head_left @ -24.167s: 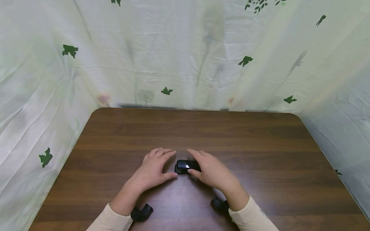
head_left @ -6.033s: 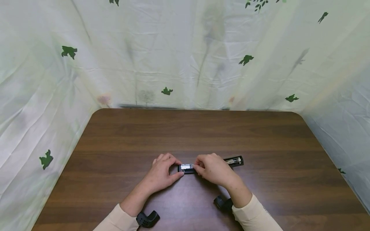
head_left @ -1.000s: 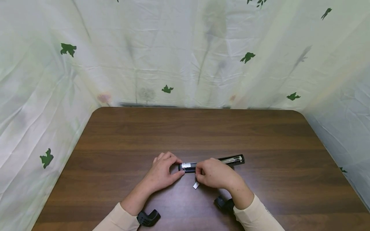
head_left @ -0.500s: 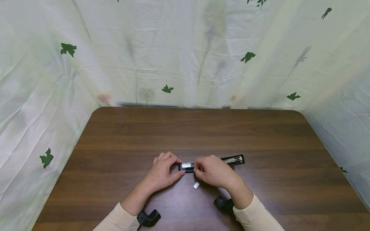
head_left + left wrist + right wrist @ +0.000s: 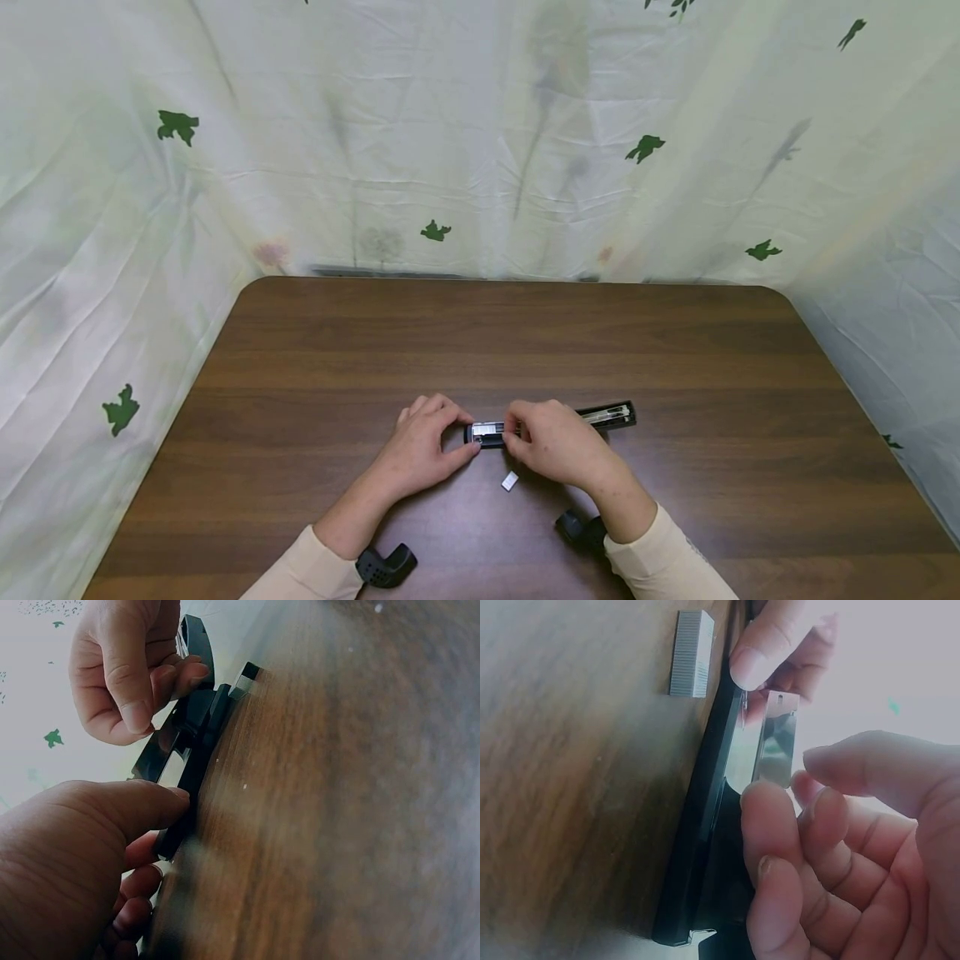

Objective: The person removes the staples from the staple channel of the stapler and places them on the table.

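Note:
An opened black stapler (image 5: pixel 491 432) lies on the table, its top arm (image 5: pixel 611 415) swung back to the right. My left hand (image 5: pixel 427 446) pinches its left end between thumb and fingers, as the left wrist view confirms. Over the middle of the stapler is my right hand (image 5: pixel 555 442), its fingers bent. In the right wrist view, a fingertip meets a shiny metal strip (image 5: pixel 778 742) of the stapler, and the thumb stands a little apart. Whether anything sits between those fingers is hidden. A short block of staples (image 5: pixel 691 654) rests on the table in front of the stapler.
The brown wooden table (image 5: pixel 495 342) reaches back to a pale curtain (image 5: pixel 480 142) with green leaf shapes. Each wrist wears a black device, the left one (image 5: pixel 386 567) close above the tabletop.
A second ago my right hand was at the staples in front of the stapler. It has left them on the table and moved back over the stapler. My left hand keeps its place.

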`<state>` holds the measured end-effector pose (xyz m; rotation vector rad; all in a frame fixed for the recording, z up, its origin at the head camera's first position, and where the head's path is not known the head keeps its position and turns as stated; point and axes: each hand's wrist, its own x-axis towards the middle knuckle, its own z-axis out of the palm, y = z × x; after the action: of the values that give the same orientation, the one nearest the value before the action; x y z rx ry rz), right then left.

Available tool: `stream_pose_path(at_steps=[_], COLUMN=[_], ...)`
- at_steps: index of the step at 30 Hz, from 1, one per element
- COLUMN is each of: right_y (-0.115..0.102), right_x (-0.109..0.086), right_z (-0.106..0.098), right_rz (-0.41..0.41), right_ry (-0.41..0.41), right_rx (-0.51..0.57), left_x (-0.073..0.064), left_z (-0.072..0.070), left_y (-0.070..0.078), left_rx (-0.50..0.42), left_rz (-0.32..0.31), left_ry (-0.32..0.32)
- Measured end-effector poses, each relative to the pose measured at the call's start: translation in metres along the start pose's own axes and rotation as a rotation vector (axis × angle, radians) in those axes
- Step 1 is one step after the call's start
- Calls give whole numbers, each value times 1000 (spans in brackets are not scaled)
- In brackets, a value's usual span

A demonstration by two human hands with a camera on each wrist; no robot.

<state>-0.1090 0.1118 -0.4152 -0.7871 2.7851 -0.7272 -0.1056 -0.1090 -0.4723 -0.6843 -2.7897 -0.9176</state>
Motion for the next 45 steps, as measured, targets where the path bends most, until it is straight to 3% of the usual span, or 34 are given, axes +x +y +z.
stream_pose_path(at_steps=[10, 45], right_y=[1, 0], right_x=[0, 1], right_z=[0, 4], right_rz=[-32, 10], right_ry=[70, 54], right_rx=[-123, -96], left_x=[1, 0], left_z=[-1, 1], left_y=[1, -1], left_rx=[-9, -22], left_rz=[5, 11], left_ry=[2, 17])
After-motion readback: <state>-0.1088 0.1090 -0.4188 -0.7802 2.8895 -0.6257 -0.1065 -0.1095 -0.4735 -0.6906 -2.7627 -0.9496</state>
